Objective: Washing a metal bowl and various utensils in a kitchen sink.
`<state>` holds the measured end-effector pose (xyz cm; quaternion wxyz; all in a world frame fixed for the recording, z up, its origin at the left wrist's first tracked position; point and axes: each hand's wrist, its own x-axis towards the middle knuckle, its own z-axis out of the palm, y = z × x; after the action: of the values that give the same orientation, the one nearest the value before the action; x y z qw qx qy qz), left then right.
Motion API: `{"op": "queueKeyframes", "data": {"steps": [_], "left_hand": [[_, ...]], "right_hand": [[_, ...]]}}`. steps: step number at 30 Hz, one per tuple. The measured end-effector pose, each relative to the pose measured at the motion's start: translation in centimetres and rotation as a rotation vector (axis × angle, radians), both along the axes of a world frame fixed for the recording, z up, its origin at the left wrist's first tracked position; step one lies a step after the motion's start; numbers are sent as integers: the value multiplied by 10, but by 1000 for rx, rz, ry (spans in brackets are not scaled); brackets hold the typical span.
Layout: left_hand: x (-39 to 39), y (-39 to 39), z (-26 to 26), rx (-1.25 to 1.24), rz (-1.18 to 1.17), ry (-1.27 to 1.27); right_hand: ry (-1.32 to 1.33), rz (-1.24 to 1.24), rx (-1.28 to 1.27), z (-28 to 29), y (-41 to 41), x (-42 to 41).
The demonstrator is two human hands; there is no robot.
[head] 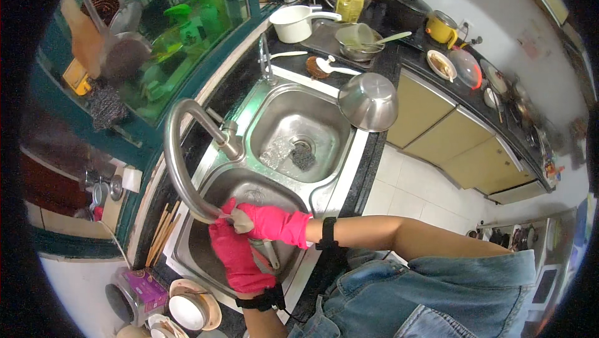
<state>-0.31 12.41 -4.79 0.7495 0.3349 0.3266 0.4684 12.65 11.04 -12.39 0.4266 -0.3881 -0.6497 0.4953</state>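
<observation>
Both my hands wear pink rubber gloves and meet at the spout end of a curved steel faucet (175,150), over the nearer basin (285,193) of a double stainless steel sink. My right hand (273,221) grips a small greyish-beige piece (242,221), perhaps cloth, beside the spout. Close against it, my left hand (238,256) is bent with its fingers at the spout tip; what it holds is hidden. Under my wrists a utensil with a pale handle (271,254) lies in the basin. In the other basin, a dark scouring pad (303,157) rests by the drain among foamy water.
A steel bowl (369,101) sits upside down on the sink's far corner. Beyond are a brush (320,67), a white saucepan (291,24) and a bowl with a strainer (359,43). Chopsticks (161,235) and stacked bowls (189,312) flank the near side.
</observation>
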Motion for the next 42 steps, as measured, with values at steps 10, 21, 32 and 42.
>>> {"op": "queueKeyframes", "data": {"steps": [10, 21, 32, 42], "left_hand": [[-30, 28, 30, 70, 375, -102], [-10, -6, -45, 9, -199, 731], [6, -18, -59, 281, -264, 985], [-75, 9, -188, 33, 75, 1155]], "right_hand": [[332, -78, -43, 45, -54, 10], [-498, -153, -270, 91, -47, 73], [-8, -566, -106, 125, 81, 158], [-314, -400, 117, 120, 158, 167]]}}
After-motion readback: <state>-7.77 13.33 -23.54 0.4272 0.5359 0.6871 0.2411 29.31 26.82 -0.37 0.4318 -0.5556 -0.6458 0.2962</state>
